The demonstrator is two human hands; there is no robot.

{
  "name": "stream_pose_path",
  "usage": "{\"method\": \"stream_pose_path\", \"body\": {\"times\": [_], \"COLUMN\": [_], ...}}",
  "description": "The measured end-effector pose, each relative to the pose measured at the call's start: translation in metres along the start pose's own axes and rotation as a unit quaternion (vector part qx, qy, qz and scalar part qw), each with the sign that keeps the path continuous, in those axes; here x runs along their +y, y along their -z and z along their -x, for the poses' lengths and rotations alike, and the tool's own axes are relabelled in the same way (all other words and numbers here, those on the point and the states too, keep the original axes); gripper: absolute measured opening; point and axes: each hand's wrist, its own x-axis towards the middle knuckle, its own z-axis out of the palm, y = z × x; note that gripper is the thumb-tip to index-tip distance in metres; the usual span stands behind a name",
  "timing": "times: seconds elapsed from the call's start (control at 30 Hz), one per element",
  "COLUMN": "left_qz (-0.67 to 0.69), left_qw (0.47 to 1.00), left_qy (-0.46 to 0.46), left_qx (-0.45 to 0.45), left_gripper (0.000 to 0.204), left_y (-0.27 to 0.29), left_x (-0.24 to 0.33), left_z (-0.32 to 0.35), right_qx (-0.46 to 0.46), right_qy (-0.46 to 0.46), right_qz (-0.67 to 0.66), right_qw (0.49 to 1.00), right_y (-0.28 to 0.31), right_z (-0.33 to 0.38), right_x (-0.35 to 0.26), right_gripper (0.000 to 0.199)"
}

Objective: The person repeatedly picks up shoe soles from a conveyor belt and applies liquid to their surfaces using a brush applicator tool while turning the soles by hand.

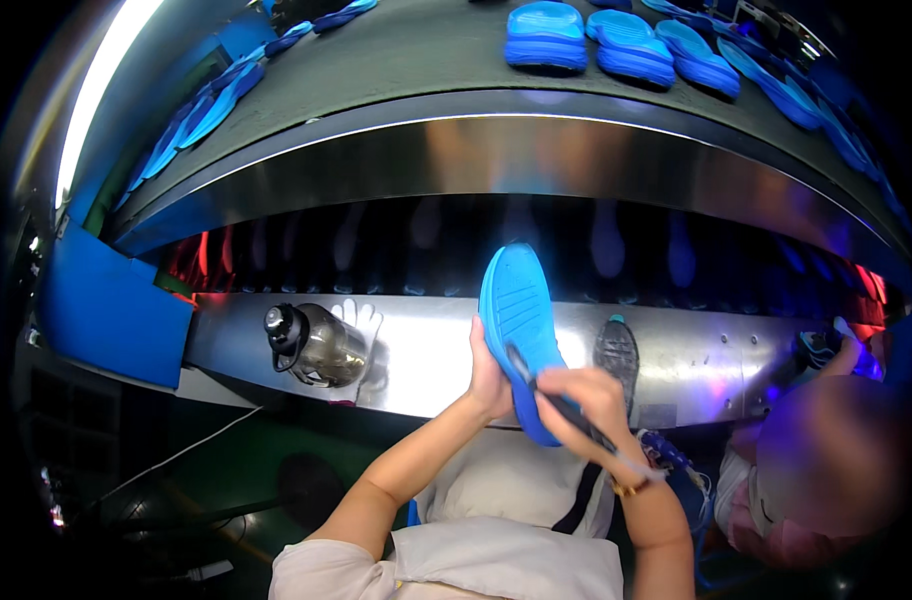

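A bright blue shoe sole (521, 300) stands tilted up over the metal ledge's near edge, its ribbed inner face toward me. My left hand (489, 378) grips its left side, fingers passing behind it where they are hidden. Against the sole's lower part my right hand (591, 397) holds a dark, slim-handled brush (588, 427); its tip touches the inner face near the left rim. That tip is slightly blurred. Just right of the sole, a dark patterned sole-shaped piece (616, 358) lies on the ledge.
On the metal ledge (426, 370) stand a smoky bottle (333, 350) and, beside it, a white glove (364, 318). Beyond a raised metal edge (566, 150) runs a dark belt (416, 60) carrying several blue soles (546, 40). At right, a co-worker's hand (844, 358) is near a bluish object.
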Motion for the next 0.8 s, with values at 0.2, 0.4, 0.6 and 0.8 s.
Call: {"method": "stream_pose_path", "body": {"times": [0.2, 0.4, 0.6, 0.8], "left_qz": [0.047, 0.056, -0.009, 0.02], "left_qw": [0.995, 0.996, 1.0, 0.999], "left_qy": [0.074, 0.071, -0.001, -0.05], "left_qx": [-0.042, 0.002, 0.024, -0.002], "left_gripper": [0.091, 0.085, 0.085, 0.101], "left_y": [-0.01, -0.044, -0.041, -0.039], "left_x": [-0.004, -0.001, 0.003, 0.009], "left_z": [0.015, 0.025, 0.026, 0.015], "right_qx": [0.008, -0.021, 0.044, -0.089], "right_qy": [-0.044, 0.009, -0.138, -0.016], "right_qz": [-0.192, -0.151, -0.249, -0.266], "right_qw": [0.98, 0.988, 0.958, 0.96], "right_y": [0.042, 0.033, 0.046, 0.049], "right_z": [-0.012, -0.038, -0.034, -0.025], "right_x": [-0.002, 0.0, 0.003, -0.006], "right_gripper": [0.019, 0.019, 0.02, 0.021]}}
